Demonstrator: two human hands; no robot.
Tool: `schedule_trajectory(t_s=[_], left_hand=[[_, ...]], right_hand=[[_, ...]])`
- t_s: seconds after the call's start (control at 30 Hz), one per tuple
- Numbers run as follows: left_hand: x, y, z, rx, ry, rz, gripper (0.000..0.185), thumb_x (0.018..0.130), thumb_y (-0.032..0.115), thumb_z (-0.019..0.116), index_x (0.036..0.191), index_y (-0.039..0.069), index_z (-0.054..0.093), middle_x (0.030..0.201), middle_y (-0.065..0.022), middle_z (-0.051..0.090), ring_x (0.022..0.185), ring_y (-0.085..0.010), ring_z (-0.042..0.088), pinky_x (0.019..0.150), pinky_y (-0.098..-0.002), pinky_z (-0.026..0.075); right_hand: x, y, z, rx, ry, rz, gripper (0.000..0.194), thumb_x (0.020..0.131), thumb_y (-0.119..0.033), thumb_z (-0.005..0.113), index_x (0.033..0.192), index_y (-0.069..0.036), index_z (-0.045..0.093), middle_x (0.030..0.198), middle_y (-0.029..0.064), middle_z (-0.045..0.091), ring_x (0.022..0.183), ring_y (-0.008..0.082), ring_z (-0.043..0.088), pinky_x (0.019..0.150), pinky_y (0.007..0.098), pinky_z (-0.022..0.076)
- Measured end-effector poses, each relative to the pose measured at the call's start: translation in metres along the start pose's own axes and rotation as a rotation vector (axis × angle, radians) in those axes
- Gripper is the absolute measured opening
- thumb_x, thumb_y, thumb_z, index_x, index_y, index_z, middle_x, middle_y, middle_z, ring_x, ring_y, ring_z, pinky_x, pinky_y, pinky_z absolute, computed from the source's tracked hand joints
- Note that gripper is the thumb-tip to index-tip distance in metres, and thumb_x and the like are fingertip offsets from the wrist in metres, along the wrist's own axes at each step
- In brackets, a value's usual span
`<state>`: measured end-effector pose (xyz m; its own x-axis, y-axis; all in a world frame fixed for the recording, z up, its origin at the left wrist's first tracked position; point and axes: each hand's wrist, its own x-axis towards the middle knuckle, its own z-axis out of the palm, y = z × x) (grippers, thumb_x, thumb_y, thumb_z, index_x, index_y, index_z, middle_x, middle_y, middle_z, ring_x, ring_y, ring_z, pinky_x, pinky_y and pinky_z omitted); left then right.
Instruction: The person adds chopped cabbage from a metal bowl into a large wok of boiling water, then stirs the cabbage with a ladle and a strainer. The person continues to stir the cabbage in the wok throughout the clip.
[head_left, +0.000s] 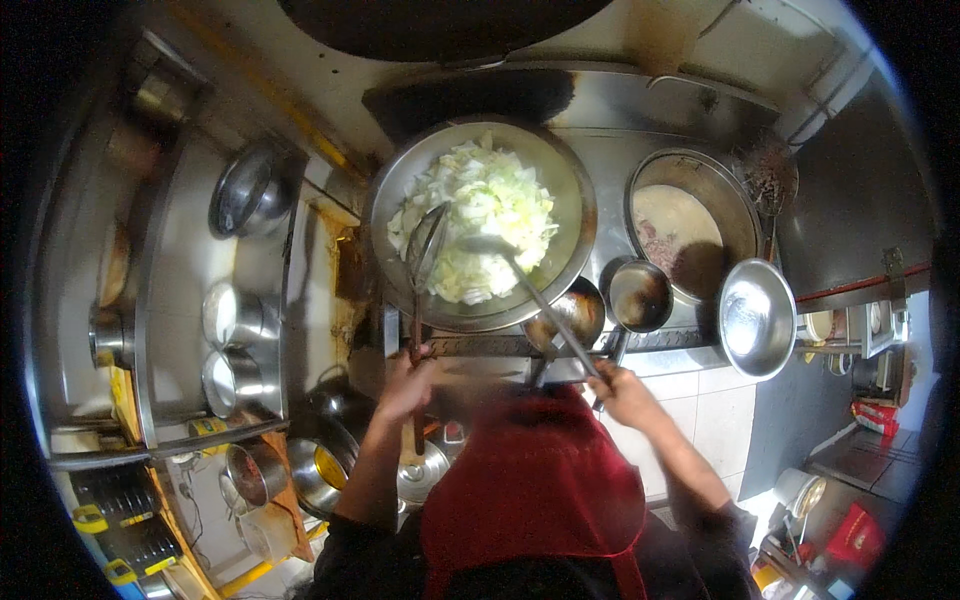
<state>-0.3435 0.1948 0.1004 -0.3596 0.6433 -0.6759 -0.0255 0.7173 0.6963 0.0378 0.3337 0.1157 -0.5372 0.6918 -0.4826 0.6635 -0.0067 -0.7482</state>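
A wide metal bowl (576, 195) on the stove holds a heap of chopped pale-green cabbage (499, 191). My left hand (407, 388) grips the brown handle of a strainer (426, 240), whose head lies at the left side of the heap. Closed around a long metal shaft, my right hand (625, 395) holds a ladle (551, 311). The ladle's head is over the middle of the cabbage; whether it touches is hard to tell. Both hands are on the near side of the bowl.
To the right stands a large pot (739, 191) of cloudy liquid with reddish pieces. A small pan (641, 296), a dark wok (574, 319) and a steel bowl (757, 319) sit nearer. Metal pots (232, 311) line the left counter. A red apron (532, 480) covers my front.
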Motion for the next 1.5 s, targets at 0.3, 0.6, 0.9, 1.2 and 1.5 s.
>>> schedule_trajectory(t_s=[0.3,0.6,0.9,1.2,1.5], left_hand=[[-0.002,-0.032,0.052,-0.260,0.081,0.001,0.041,0.103,0.016,0.063,0.140,0.006,0.049,0.090,-0.0046,0.058,0.074,-0.0175,0.059,0.064,-0.0370,0.047],[-0.048,-0.023,0.079,0.203,0.160,0.090,0.046,0.098,0.032,0.067,0.131,0.003,0.052,0.106,-0.0103,0.061,0.088,-0.0189,0.060,0.076,-0.0361,0.051],[-0.064,-0.008,0.101,-0.086,0.077,0.114,0.015,0.097,0.017,0.059,0.102,0.003,0.058,0.084,-0.0041,0.060,0.068,-0.0148,0.056,0.059,-0.0320,0.045],[-0.044,-0.027,0.103,0.079,0.114,0.196,0.016,0.101,0.022,0.061,0.098,0.007,0.055,0.077,-0.0003,0.050,0.063,-0.0111,0.045,0.059,-0.0329,0.038],[0.018,-0.096,0.084,0.420,0.136,0.061,0.064,0.092,0.040,0.063,0.138,-0.002,0.048,0.121,-0.0179,0.057,0.106,-0.0291,0.059,0.092,-0.0436,0.048]], right_hand=[[0.005,0.021,0.047,0.220,-0.076,-0.048,0.041,0.103,-0.033,0.060,0.125,0.002,0.063,0.117,0.0296,0.069,0.108,0.0435,0.066,0.098,0.0470,0.0509],[0.010,0.017,0.027,0.242,-0.130,-0.065,0.049,0.102,-0.035,0.062,0.132,0.003,0.060,0.118,0.0312,0.068,0.113,0.0412,0.067,0.103,0.0475,0.0496],[0.015,0.066,0.022,0.270,-0.265,-0.146,0.071,0.103,-0.061,0.051,0.134,0.003,0.061,0.105,0.0291,0.070,0.102,0.0395,0.070,0.095,0.0462,0.0530],[0.022,0.074,0.042,0.048,-0.235,-0.172,0.062,0.101,-0.062,0.055,0.131,-0.009,0.064,0.110,0.0233,0.071,0.106,0.0364,0.069,0.092,0.0454,0.0541],[0.001,0.054,0.022,0.126,-0.184,-0.210,0.057,0.101,-0.051,0.060,0.126,0.001,0.064,0.108,0.0287,0.070,0.102,0.0427,0.068,0.091,0.0475,0.0519]])
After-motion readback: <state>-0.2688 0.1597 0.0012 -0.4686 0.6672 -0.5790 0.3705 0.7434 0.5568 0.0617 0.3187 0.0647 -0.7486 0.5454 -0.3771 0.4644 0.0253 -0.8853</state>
